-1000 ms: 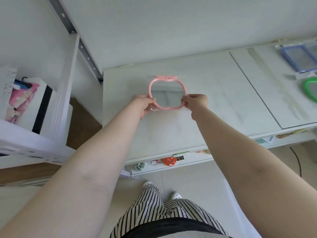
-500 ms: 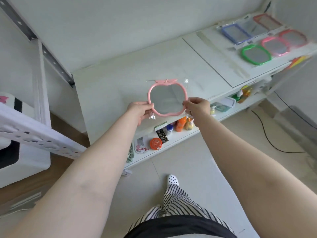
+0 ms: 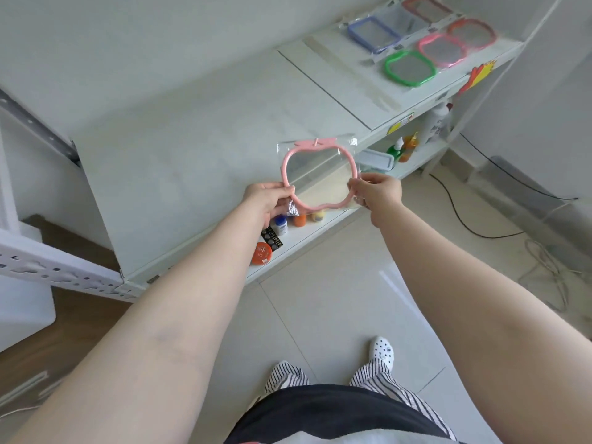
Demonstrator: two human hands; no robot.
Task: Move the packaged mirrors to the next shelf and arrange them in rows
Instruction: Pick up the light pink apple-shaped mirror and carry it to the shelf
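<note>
Head view is showing me holding a pink apple-shaped mirror (image 3: 316, 174) in its clear plastic sleeve, up in the air over the front edge of the near white shelf (image 3: 192, 161). I am pinching its lower left rim with my left hand (image 3: 267, 197) and its right rim with my right hand (image 3: 379, 189), fingers curled round the frame on both sides. Farther right, the next shelf (image 3: 339, 78) is already carrying a group of packaged mirrors: a green one (image 3: 410, 68), a pink one (image 3: 442, 50), a red one (image 3: 471, 33) and a blue rectangular one (image 3: 373, 34), with one or two more behind that I am unable to make out clearly. What is worrying me is the slippery film: the loose bag could be sliding against the smooth plastic frame, so a light pinch may let the mirror slip toward the tiled floor (image 3: 336, 299), and the glass would likely crack. Setting it down carelessly could also be knocking the green mirror out of its row, since these sleeves are glossy and the shelf top is smooth. The frame is looking rigid and rounded, with a small leaf tab at the top, and the glass is flat and reflective.
</note>
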